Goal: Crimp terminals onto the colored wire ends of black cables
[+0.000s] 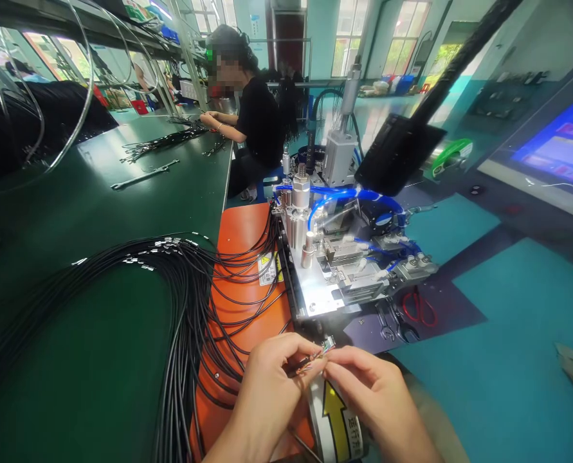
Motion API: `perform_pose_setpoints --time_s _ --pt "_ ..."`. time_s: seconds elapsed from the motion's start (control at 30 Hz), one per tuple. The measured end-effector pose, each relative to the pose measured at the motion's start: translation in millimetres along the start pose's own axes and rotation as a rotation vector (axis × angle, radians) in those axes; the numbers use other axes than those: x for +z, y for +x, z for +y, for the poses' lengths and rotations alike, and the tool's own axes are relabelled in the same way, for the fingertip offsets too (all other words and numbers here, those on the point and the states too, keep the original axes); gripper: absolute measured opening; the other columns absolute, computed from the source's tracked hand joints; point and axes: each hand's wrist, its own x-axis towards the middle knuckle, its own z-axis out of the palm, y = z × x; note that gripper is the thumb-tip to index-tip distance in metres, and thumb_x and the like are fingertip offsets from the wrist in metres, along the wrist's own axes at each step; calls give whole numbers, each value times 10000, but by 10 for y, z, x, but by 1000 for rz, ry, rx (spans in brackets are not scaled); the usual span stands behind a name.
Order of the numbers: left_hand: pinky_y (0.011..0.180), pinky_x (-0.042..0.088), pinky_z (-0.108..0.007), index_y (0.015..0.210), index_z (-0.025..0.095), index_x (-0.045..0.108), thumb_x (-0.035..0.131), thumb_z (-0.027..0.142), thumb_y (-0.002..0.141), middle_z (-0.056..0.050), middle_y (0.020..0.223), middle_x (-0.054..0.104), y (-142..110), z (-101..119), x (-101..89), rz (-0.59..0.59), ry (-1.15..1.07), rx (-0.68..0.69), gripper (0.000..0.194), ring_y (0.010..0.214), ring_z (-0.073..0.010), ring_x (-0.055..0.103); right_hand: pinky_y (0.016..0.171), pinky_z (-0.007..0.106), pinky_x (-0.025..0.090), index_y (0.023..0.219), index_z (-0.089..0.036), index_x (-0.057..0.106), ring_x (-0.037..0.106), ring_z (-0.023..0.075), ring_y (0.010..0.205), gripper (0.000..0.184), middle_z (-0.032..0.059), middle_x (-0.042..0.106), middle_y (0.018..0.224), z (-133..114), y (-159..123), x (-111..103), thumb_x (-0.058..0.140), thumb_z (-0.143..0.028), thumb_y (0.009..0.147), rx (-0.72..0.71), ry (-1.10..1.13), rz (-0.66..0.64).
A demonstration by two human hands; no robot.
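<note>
Thumb and fingers of my left hand [281,373] are pinched on the end of a black cable, where thin coloured wires [305,368] stick out. Close against it, my right hand [363,382] pinches at a small clear and metallic connector [329,344] at the tips of those wires. The fingertips partly hide how wires and connector meet. Just beyond both hands stands a metal pneumatic fixture [319,296] with blue air tubes [354,193]. Under them lies a white part with a yellow arrow label [334,415].
A thick bundle of black cables [182,321] runs over the green table [93,360] and an orange panel [240,231]. Wrenches [387,328] and red-handled pliers or scissors [421,308] lie right of the fixture. A co-worker [257,122] sits at the table's far side. A lit screen [563,141] stands at right.
</note>
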Motion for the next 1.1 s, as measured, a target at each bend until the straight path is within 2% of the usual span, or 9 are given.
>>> perform_pose_setpoints --time_s 0.17,0.3,0.5,0.57,0.67,0.73,0.8,0.97,1.1 --pt "579 418 -238 652 144 642 645 248 684 -32 684 651 9 -47 27 3 35 -7 109 654 -168 580 549 215 424 664 -176 663 548 158 640 185 20 618 663 17 8 -29 640 -355 704 0 11 69" --pt "583 414 -238 646 148 632 637 246 694 -27 685 645 15 -67 22 -4 74 -4 109 658 -167 580 469 198 377 656 -169 648 515 140 595 207 10 592 633 10 23 -31 643 -371 698 35 17 74" --pt "581 409 -228 670 155 661 632 231 696 -22 681 654 8 -36 29 -16 81 -5 86 654 -161 577 517 218 402 649 -159 625 511 138 580 228 7 575 619 -9 33 -49 614 -377 718 36 -28 28" --pt "589 411 -224 696 161 683 635 209 692 -21 691 657 13 -33 30 -19 74 5 68 654 -156 579 522 228 404 640 -164 618 523 148 585 230 14 577 619 -3 22 -52 576 -363 748 -37 -133 19" --pt "599 404 -224 716 172 696 623 206 713 -21 698 651 28 -54 18 -31 101 51 81 660 -152 572 525 235 394 620 -175 596 534 151 592 241 26 584 633 24 -14 -38 492 -288 806 -245 -378 44" --pt "620 403 -229 749 179 702 605 212 738 -24 713 649 41 -77 4 -67 122 87 103 680 -153 571 507 233 376 602 -181 574 520 143 566 248 20 566 607 44 -39 -22 463 -231 818 -376 -549 70" --pt "634 398 -229 774 187 706 597 219 753 -25 724 645 53 -91 -8 -100 140 117 116 697 -153 567 489 231 364 587 -184 551 507 141 550 252 15 545 586 56 -54 -10 462 -211 820 -445 -655 86" --pt "580 353 -217 701 173 691 577 242 771 -4 648 560 52 -67 -11 -96 178 112 150 643 -135 518 577 242 400 675 -193 559 523 156 652 217 15 575 682 46 -42 -33 458 -252 858 -359 -590 14" --pt "578 343 -208 670 158 661 556 224 778 1 654 542 31 -54 10 -119 190 114 163 648 -127 506 598 250 388 652 -201 460 493 148 655 263 -6 510 673 35 -34 -58 409 -299 891 -274 -546 31"
